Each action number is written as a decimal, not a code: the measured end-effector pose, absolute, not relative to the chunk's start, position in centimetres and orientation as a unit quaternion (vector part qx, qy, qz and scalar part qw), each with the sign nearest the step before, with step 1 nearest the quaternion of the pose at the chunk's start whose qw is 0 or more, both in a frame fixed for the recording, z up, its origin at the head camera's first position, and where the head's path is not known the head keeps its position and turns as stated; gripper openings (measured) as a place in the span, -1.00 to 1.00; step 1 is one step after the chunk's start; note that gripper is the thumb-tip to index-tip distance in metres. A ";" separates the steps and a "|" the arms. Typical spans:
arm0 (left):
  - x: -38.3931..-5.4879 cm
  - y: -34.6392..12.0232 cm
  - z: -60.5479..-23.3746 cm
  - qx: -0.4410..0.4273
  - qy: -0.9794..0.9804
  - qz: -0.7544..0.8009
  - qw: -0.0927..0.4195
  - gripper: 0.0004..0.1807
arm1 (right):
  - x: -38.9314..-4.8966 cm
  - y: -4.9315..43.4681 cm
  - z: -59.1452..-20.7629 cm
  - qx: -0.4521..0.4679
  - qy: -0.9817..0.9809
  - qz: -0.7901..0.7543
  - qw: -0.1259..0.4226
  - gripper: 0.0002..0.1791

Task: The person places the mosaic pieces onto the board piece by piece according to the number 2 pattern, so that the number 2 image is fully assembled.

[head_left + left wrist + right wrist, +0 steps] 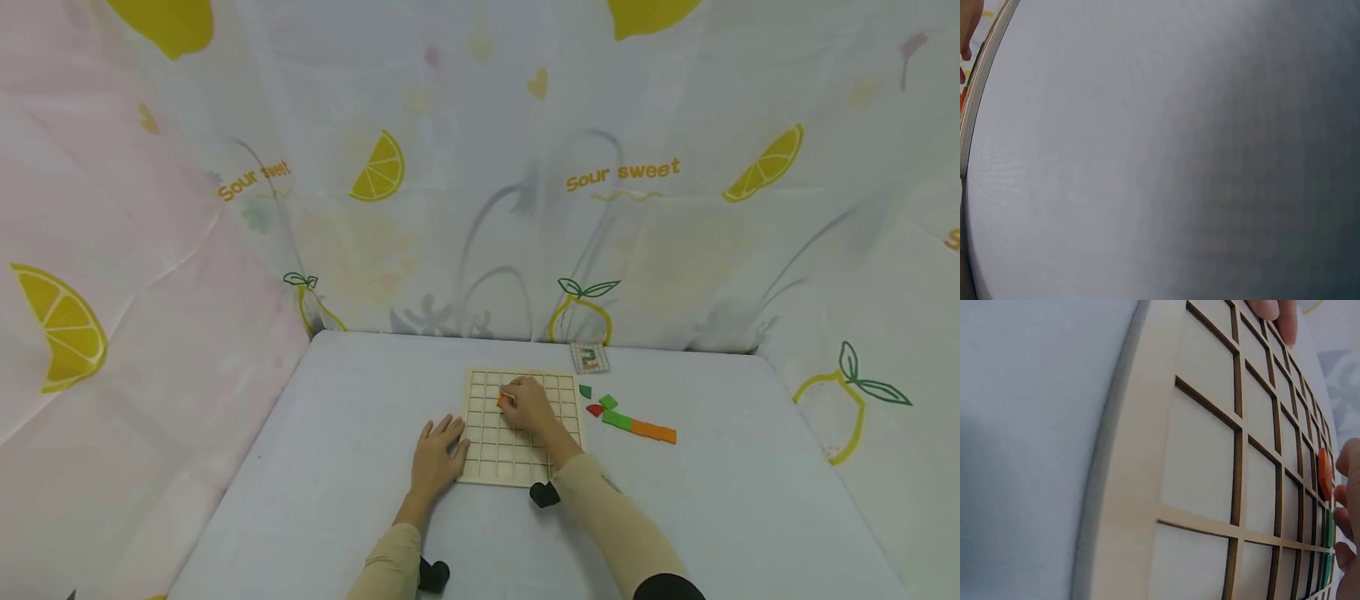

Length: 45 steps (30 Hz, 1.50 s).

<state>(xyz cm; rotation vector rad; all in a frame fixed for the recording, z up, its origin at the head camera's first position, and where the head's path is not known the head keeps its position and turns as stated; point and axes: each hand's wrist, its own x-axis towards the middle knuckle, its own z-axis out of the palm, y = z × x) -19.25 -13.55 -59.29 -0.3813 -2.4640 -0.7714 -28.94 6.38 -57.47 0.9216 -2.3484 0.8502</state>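
A wooden grid board point(495, 475) with square cells lies on the white table. Over its upper left part my right hand point(530, 404) pinches a small orange tile point(1325, 474), which tilts up from the grid in the right wrist view. Green tiles point(1329, 528) sit in cells beside it, partly hidden by the fingers. My left hand point(437, 457) rests at the board's left edge, fingers extended and thumb against the rim. The left wrist view catches mostly tabletop, with the board's edge point(982, 81) at far left.
Right of the board lie a dark green piece point(585, 391), a red piece point(595, 410), a bright green tile point(608, 402) and a row of green and orange tiles point(652, 431). A patterned card point(590, 358) lies near the back edge. Printed cloth surrounds the table.
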 end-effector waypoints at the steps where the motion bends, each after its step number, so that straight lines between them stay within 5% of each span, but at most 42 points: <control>1: -19.2 -13.5 -59.3 -0.141 -0.911 -0.285 0.264 -0.66 | -28.9 6.4 -57.6 0.343 -0.852 0.306 0.250 -0.77; 23: -19.2 -13.5 -59.1 -0.142 -0.912 -0.282 0.262 -0.66 | -27.9 5.3 -56.1 0.226 -0.924 0.271 0.149 -0.86; 33: -19.3 -13.7 -59.4 -0.138 -0.913 -0.278 0.264 -0.66 | -26.2 5.5 -56.7 0.243 -0.942 0.177 0.151 -0.68; 45: -19.3 -13.5 -59.5 -0.144 -0.910 -0.285 0.266 -0.66 | -26.6 6.8 -56.6 0.216 -0.924 0.296 0.111 -0.71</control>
